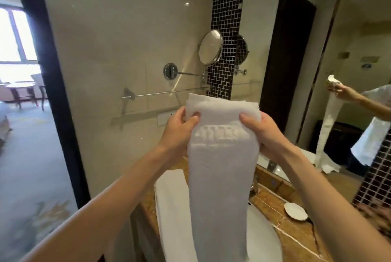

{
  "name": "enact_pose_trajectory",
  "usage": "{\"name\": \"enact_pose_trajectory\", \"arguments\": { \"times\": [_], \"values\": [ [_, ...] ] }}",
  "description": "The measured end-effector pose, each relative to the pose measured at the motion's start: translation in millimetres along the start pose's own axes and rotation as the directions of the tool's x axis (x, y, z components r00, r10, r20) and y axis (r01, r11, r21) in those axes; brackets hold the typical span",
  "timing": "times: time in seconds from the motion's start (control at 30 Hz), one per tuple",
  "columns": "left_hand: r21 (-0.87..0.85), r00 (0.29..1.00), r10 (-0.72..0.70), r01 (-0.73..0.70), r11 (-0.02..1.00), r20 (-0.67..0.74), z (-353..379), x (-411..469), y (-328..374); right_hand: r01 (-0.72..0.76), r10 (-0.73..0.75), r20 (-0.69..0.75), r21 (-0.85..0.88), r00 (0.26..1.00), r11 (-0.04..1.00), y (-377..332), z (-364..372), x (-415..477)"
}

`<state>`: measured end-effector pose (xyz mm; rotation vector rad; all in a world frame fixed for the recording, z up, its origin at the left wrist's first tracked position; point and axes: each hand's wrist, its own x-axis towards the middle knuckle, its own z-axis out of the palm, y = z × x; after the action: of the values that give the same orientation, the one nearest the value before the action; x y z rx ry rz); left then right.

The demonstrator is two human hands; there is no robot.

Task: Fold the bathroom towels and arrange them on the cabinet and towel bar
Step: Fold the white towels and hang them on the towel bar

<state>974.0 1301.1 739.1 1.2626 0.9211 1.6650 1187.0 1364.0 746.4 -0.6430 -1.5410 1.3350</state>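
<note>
White towel (220, 166), folded lengthwise into a long narrow strip, hangs from both hands in front of the wall, its top edge level with the towel bar (165, 93) and its tail dropping over the basin (262, 238). The left hand (179, 126) grips the strip's left edge near the top, thumb pressed on the front and fingers wrapped round the edge. The right hand (264, 132) grips the right edge the same way. A second towel (171, 202) lies folded flat on the cabinet top (281, 204), left of the basin, so that part looks done. The bar itself is bare, so draping this strip over it and evening the two ends appears to be what remains.
</note>
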Motion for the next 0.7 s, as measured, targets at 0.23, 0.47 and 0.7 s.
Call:
{"name": "enact_pose_trajectory", "arguments": {
  "times": [0.23, 0.47, 0.7],
  "values": [
    [0.091, 0.997, 0.039, -0.032, 0.995, -0.073, -25.8, 27.5, -10.2, -0.033, 0.029, 0.085, 0.039, 0.996, 0.999, 40.8, 9.3, 56.0],
    [0.030, 0.988, 0.118, -0.122, 0.992, 0.104, -20.8, 12.2, 17.1, 0.076, -0.099, 0.219, 0.108, 0.971, 0.991, 11.6, 3.4, 53.9],
    [0.008, 0.971, 0.233, -0.234, 0.972, 0.048, 5.3, -8.5, 54.7, 0.174, -0.185, 0.171, 0.081, 0.968, 0.981, -46.3, 14.3, 17.0]
  ]
}}
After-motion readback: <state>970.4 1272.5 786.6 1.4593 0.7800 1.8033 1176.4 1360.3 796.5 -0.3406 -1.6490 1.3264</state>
